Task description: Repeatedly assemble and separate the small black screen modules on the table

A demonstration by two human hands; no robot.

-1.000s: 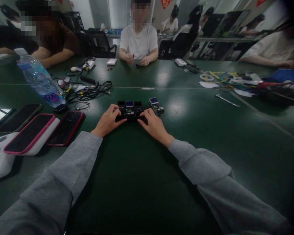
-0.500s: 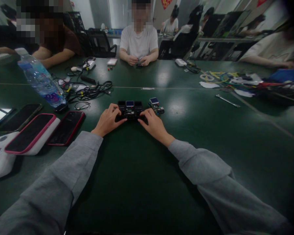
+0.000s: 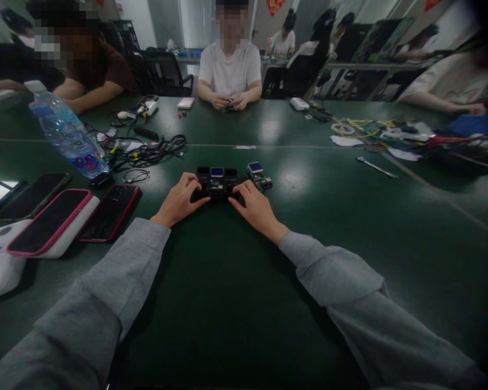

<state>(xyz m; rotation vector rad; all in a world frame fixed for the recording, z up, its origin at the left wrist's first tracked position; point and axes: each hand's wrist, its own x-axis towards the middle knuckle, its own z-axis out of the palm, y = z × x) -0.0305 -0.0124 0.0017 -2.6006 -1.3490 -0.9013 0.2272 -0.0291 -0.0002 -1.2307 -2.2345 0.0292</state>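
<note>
A black device with a small screen and a circuit board in its middle (image 3: 217,181) lies on the dark green table. My left hand (image 3: 179,200) grips its left end between thumb and fingers. At the right end, my right hand (image 3: 257,206) holds it in the same way. Just behind my right hand sits a separate green circuit board with a small screen (image 3: 259,175), touched by neither hand.
Several phones, one a red-edged phone (image 3: 110,213), lie at the left near a tilted water bottle (image 3: 69,132) and black cables (image 3: 158,149). A wrench (image 3: 377,167) and tangled wires (image 3: 374,130) are at the right. A person (image 3: 230,70) sits opposite.
The black device has shifted very slightly to the right between my hands. Both hands keep nearly the same place and grip.
</note>
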